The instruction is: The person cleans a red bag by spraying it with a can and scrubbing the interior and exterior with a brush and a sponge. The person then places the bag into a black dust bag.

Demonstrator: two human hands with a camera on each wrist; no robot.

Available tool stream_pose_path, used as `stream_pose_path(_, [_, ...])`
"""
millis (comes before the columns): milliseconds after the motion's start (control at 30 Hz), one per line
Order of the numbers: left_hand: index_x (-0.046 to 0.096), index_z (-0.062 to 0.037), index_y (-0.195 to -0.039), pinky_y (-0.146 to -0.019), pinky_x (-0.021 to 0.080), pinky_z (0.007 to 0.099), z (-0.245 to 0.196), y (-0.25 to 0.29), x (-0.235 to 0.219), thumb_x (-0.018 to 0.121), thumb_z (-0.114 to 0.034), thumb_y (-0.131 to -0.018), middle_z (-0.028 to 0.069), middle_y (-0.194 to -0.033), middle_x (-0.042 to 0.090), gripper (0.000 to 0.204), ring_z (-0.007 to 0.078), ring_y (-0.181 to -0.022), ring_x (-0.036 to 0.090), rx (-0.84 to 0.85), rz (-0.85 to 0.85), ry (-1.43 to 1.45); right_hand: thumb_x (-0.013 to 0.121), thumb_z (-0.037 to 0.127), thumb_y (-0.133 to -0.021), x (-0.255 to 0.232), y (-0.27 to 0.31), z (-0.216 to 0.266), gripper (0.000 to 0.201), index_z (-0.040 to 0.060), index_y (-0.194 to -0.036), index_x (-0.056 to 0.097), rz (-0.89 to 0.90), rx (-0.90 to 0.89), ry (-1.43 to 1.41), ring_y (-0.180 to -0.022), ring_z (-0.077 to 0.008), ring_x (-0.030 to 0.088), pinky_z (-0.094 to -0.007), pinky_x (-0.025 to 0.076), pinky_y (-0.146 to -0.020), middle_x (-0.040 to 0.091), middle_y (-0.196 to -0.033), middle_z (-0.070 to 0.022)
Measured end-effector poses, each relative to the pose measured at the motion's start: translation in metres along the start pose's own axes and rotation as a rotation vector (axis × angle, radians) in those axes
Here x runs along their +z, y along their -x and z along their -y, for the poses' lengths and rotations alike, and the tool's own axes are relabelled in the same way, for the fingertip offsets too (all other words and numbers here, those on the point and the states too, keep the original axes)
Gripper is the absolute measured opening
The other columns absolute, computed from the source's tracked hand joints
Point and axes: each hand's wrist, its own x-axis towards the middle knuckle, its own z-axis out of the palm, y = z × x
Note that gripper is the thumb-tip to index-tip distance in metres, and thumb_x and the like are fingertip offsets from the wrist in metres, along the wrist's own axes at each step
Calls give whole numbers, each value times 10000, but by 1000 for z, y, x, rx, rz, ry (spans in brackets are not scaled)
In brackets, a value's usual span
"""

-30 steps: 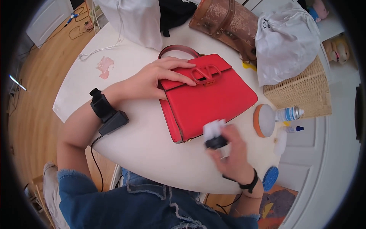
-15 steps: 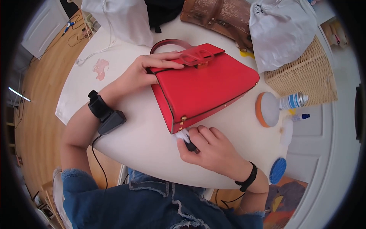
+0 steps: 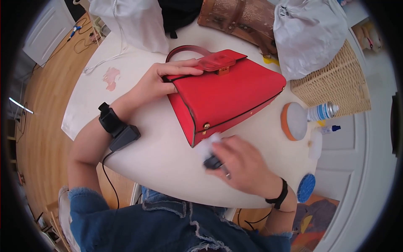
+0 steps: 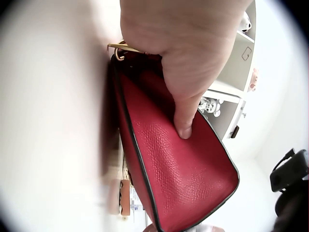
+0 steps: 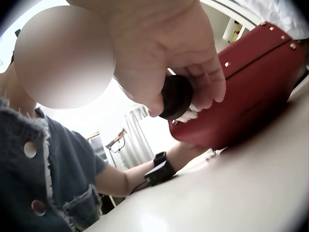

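Note:
A red handbag (image 3: 228, 94) lies tilted on the white table, its studded base toward the person. My left hand (image 3: 157, 82) grips its upper left edge, fingers over the flap beside the red buckle (image 3: 217, 61); the thumb (image 4: 184, 118) presses the side panel in the left wrist view. My right hand (image 3: 243, 164), blurred, pinches a black-handled brush (image 3: 213, 162) with white bristles, close to the bag's lower corner. In the right wrist view the bristles (image 5: 188, 115) show in front of the bag; whether they touch it I cannot tell.
On the right stand a round orange-and-white pad (image 3: 295, 121), a spray can (image 3: 322, 111), a blue scrubbing pad (image 3: 306, 187) and a wicker basket (image 3: 336, 86). White cloth bags (image 3: 308, 40) and a brown patterned bag (image 3: 243, 21) lie along the back.
Since a second ago the bag has been tipped so its base shows. My right hand came left to the bag's lower corner, then shifted slightly right with the brush. My left hand keeps its grip.

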Motion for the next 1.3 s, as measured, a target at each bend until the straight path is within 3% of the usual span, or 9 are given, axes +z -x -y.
stream_pose_path(133, [637, -49, -1214, -997, 418, 295, -2, -1, 4, 594, 44, -804, 118, -1325, 571, 423, 193, -1197, 540, 50, -38, -64, 784, 196, -703, -1, 1, -4, 553, 18, -1168, 541, 65, -58, 48, -837, -316, 580, -385, 492, -718, 558, -981, -149])
stream_pose_path(267, [633, -38, -1219, -876, 485, 235, 2, -2, 0, 602, 8, -842, 38, -1145, 667, 381, 91, -994, 606, -108, -95, 120, 736, 84, -763, -42, 12, -50, 498, 27, -1194, 494, -44, 359, -181, -878, -255, 593, -328, 482, -779, 582, -1043, -135])
stream_pose_path(533, [624, -33, -1229, -904, 471, 245, 2, -3, 3, 586, 1, -859, 57, -1205, 643, 374, 110, -1043, 597, -96, -108, 93, 604, 20, -878, -57, 47, -139, 427, 63, -1253, 403, -283, 656, -584, -862, -103, 518, -251, 459, -743, 523, -989, -27])
stream_pose_path(667, [620, -18, -1227, -945, 449, 255, 6, -2, -1, 583, 7, -855, 94, -1259, 613, 375, 132, -1104, 576, -160, -106, 135, 631, 52, -875, -50, 38, -115, 412, 50, -1222, 409, -280, 631, -575, -815, -133, 526, -266, 460, -720, 538, -967, -53])
stream_pose_path(733, [620, -15, -1226, -947, 448, 258, 11, -2, -2, 579, 10, -852, 109, -1277, 599, 377, 138, -1111, 574, -95, -99, 124, 666, 105, -869, -46, 28, -89, 426, 43, -1203, 409, -114, 515, -279, -778, -170, 534, -282, 461, -701, 547, -946, -91])
stream_pose_path(833, [620, -10, -1223, -942, 451, 261, 13, -3, -3, 574, 11, -848, 131, -1306, 578, 378, 147, -1113, 574, -30, -89, 123, 692, 143, -858, -45, 27, -79, 459, 38, -1203, 409, -3, 483, -280, -773, -203, 547, -299, 461, -690, 553, -936, -128])
stream_pose_path(1033, [622, -1, -1217, -927, 457, 256, 14, -2, -6, 579, 3, -848, 126, -1305, 580, 372, 146, -1102, 579, -67, -77, 190, 656, 129, -888, -57, 48, -134, 418, 46, -1214, 408, -257, 612, -538, -816, -157, 573, -280, 483, -721, 577, -971, -60])
stream_pose_path(1200, [625, -1, -1212, -935, 453, 261, 12, -1, -6, 589, -5, -850, 119, -1303, 582, 364, 147, -1110, 576, -130, -87, 186, 650, 135, -894, -51, 41, -120, 437, 44, -1237, 396, -285, 714, -627, -817, -175, 600, -290, 490, -719, 580, -987, -83])
stream_pose_path(1300, [627, -6, -1212, -948, 446, 267, 18, -2, -6, 598, -12, -851, 119, -1299, 586, 362, 151, -1122, 571, -51, -76, 156, 671, 147, -875, -37, 28, -82, 484, 45, -1256, 391, -182, 586, -205, -809, -250, 624, -324, 498, -734, 581, -987, -135])
